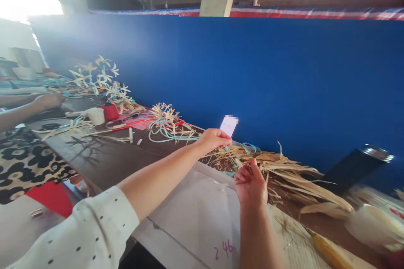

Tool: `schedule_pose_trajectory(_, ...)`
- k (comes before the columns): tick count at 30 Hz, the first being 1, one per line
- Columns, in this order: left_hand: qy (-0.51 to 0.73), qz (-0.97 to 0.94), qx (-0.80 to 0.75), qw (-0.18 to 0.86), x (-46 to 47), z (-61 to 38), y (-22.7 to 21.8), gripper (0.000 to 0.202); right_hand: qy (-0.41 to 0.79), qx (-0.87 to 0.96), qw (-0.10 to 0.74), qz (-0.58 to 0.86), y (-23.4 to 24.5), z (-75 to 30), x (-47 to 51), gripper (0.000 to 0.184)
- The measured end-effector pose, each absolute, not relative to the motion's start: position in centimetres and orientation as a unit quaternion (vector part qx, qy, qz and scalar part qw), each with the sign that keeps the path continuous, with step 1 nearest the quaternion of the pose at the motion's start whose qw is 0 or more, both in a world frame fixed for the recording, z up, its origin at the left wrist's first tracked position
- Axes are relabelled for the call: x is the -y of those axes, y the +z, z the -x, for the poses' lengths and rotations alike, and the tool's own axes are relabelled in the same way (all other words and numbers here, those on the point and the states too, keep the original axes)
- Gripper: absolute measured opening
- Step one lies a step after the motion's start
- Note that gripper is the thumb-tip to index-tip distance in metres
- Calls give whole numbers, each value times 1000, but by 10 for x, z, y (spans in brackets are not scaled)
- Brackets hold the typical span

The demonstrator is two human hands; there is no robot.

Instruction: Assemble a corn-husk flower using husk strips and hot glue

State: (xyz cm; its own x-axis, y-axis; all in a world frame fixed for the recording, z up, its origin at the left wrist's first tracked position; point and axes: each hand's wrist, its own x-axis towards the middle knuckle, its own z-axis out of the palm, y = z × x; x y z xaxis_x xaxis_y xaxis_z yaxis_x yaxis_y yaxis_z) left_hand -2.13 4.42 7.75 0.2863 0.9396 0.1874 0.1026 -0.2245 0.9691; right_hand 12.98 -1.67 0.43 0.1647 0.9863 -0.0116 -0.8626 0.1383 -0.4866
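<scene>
**Card held over husk pile: slip and snag risks**

Left hand [213, 139]: closed in a pinch on a small white card [229, 125], which it holds upright above the far side of the counter [189, 218], in front of the blue partition [284, 80].

Right hand [251, 184]: fingers curled at the near edge of the loose husk strips [284, 172]. Cannot tell whether it grips a strip.

Risks, as judged:
- The card is held by its bottom edge only. A loosened pinch would drop it into the husk strips, where pale card on pale strips would be hard to find.
- The strips look dry and tangled, so pulling one could drag others off the counter.
- A yellow-handled tool [328, 252] lies near the right forearm, and an elbow sweep could knock it.
- A co-worker's hand [49, 101] is well apart, so no clash is likely.
</scene>
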Motion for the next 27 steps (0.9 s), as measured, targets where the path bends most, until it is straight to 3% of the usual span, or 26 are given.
schedule_pose_trajectory(6, 561, -561, -389, 468, 2, -11, 75, 33, 600, 167, 750, 223, 7, -128, 17, 25)
schedule_pose_trajectory(12, 627, -627, -391, 247, 29, -25, 19, 21, 573, 172, 763, 246, 5, -126, 15, 30)
schedule_pose_trajectory(17, 597, -700, -360, 154, 33, -26, 9, 24, 583, 182, 751, 251, 0, -128, 12, 30)
schedule_pose_trajectory(27, 540, -716, -441, 30, 25, -18, 5, 20, 633, 187, 712, 240, -2, -125, 16, 31)
